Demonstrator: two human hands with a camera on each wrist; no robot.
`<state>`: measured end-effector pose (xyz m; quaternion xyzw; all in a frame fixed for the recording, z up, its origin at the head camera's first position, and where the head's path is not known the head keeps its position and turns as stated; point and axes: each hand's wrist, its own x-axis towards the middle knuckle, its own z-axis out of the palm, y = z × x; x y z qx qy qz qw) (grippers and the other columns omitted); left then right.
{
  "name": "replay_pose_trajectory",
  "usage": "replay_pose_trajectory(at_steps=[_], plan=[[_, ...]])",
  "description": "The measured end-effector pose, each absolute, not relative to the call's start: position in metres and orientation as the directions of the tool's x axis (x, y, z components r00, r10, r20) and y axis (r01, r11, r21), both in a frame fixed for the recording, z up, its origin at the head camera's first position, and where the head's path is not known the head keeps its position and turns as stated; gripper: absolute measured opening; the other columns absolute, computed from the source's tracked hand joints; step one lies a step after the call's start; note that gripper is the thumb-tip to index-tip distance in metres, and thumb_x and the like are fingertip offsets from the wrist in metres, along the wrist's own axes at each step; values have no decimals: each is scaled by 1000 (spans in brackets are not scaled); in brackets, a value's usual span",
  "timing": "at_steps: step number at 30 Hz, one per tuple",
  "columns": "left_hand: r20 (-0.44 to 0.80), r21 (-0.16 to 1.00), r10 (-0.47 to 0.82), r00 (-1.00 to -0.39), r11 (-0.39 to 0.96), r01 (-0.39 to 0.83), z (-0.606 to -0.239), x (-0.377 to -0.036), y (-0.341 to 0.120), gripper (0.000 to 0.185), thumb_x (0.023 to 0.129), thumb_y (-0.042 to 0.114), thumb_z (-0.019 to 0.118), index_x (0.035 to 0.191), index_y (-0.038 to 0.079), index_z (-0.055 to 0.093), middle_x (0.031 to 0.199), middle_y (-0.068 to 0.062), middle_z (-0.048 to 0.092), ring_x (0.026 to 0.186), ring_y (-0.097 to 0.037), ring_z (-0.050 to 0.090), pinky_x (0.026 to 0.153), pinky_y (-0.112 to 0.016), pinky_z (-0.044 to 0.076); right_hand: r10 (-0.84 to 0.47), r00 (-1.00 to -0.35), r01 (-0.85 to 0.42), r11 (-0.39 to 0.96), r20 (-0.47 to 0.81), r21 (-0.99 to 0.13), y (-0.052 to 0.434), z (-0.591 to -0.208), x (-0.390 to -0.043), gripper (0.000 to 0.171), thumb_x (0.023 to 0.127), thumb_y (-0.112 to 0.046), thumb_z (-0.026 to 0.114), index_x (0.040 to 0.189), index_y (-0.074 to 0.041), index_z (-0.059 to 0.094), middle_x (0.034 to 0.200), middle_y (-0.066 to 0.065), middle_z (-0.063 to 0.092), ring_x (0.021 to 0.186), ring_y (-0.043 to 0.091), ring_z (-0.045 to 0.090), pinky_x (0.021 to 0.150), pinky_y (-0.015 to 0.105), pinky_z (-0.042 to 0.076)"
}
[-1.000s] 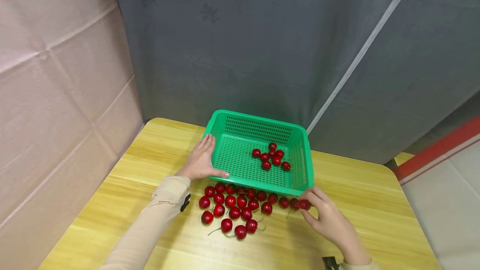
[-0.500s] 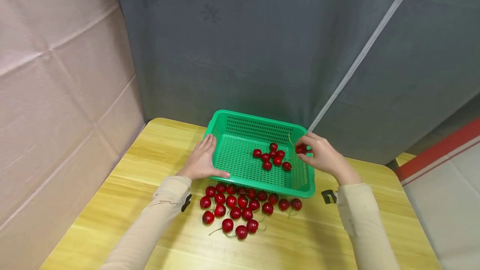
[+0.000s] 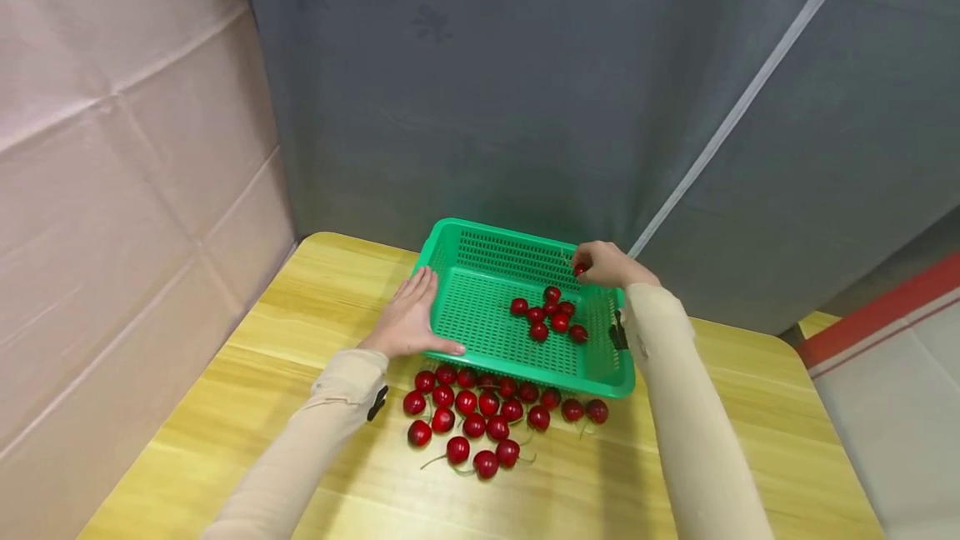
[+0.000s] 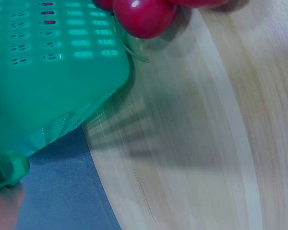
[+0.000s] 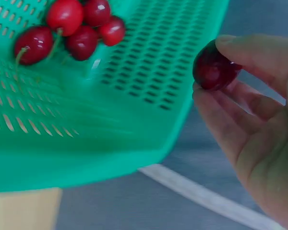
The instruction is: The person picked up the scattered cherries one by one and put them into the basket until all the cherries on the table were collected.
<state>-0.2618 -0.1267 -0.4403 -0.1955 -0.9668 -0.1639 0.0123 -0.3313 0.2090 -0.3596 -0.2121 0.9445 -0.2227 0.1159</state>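
A green perforated plastic basket (image 3: 525,372) stands on the table. My left hand (image 3: 408,319) rests on its near left corner, fingers straight over the left rim and thumb lying along the front rim. Above the far right part of the basket, my right hand (image 3: 613,265) pinches a dark red cherry (image 5: 212,69) between thumb and fingertips. In the right wrist view that cherry is beside the basket's rim. Several cherries (image 3: 538,332) lie clustered on the basket floor, toward its right side. Many more cherries (image 3: 486,465) with green stems are spread on the table before the basket.
The wooden table (image 3: 255,357) has light yellow grain. Behind its far edge hangs a grey curtain (image 3: 465,107) with a pale strip. A pale cloth-covered wall (image 3: 150,215) closes off the left, and a red-edged white panel (image 3: 907,390) stands at the right.
My right hand has picked up a cherry from the right end of the table row and carried it up and inward over the basket. The left hand stays on the basket's corner.
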Motion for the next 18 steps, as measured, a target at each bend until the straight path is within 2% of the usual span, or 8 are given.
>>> replay_pose_trajectory(at_steps=[7, 13, 18], plan=[[86, 312, 373, -924, 871, 380, -441, -260, -127, 130, 55, 78, 61, 143, -2, 8, 151, -18, 8, 139, -26, 0, 113, -39, 6, -348, -901, -179, 842, -259, -508, 200, -374, -340, 24, 86, -6, 54, 108, 4, 56, 108, 20, 58, 89, 29, 55, 74, 38, 47], [77, 311, 378, -922, 870, 383, -442, -260, -127, 132, 54, 80, 59, 144, -2, 7, 151, -17, 5, 139, -25, -1, 113, -39, 6, -333, -897, -173, 869, -290, -465, 195, -381, -340, 40, 88, -12, 55, 124, 5, 49, 119, 25, 51, 103, 35, 52, 82, 44, 47], [83, 313, 381, -921, 867, 387, -443, -260, -125, 131, 54, 79, 60, 143, -2, 8, 151, -18, 7, 139, -25, -1, 113, -39, 6, -366, -879, -195, 861, -307, -469, 200, -376, -337, 47, 90, -16, 52, 130, 5, 42, 134, 28, 36, 120, 41, 38, 92, 51, 41]])
